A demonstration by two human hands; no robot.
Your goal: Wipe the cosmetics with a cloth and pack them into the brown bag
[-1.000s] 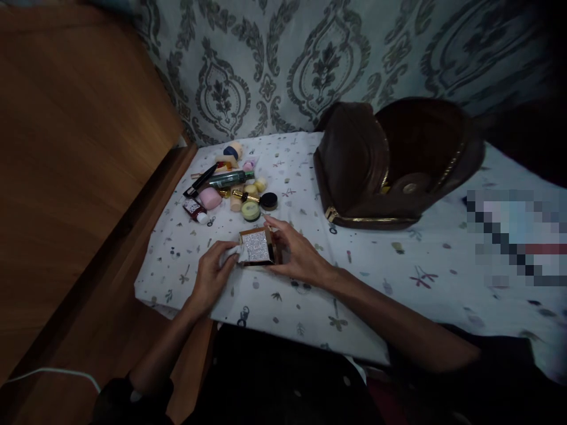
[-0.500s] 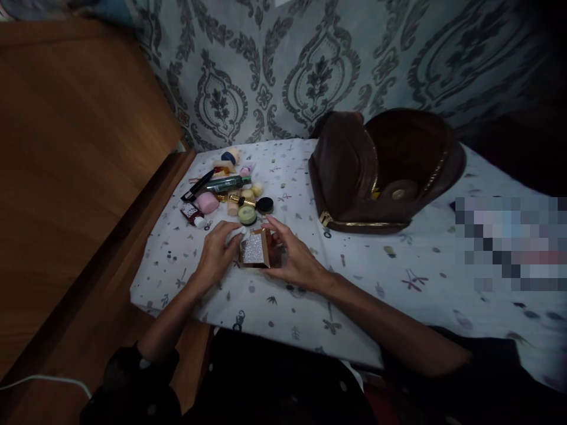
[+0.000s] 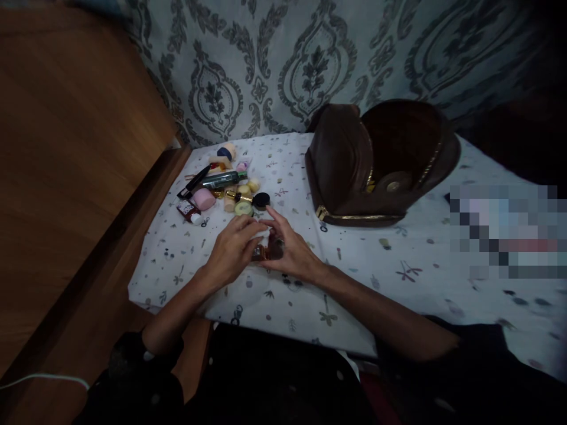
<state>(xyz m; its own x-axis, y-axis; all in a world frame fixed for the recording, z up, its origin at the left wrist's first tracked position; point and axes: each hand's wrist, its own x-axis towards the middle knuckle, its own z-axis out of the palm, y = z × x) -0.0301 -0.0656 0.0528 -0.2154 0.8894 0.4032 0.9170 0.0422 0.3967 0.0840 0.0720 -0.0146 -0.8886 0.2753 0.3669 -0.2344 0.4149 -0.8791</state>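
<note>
My right hand (image 3: 292,248) is closed around a small square perfume bottle (image 3: 260,254) with a glittery face and gold edges, held just above the cloth. A white tissue (image 3: 263,237) is pinched in my left hand (image 3: 234,251) and pressed over the bottle, so most of the glittery face is hidden. Beyond my hands lie a round green-lidded jar (image 3: 243,208), a round black lid (image 3: 261,200) and a gold-and-black tube (image 3: 238,196). Left of these are a pink rounded item (image 3: 204,199) and a dark red bottle with a white cap (image 3: 189,211).
An unzipped brown leather bag (image 3: 341,171) stands at the back right on the patterned white tablecloth (image 3: 354,289). A green glass bottle (image 3: 224,179) and a black tube (image 3: 195,182) lie among the cosmetics. A wooden panel (image 3: 80,147) borders the left; a patterned curtain hangs behind.
My left hand has moved right with the white tissue, from beside the perfume bottle to over its glittery face. The right hand keeps its hold. The view has shifted slightly.
</note>
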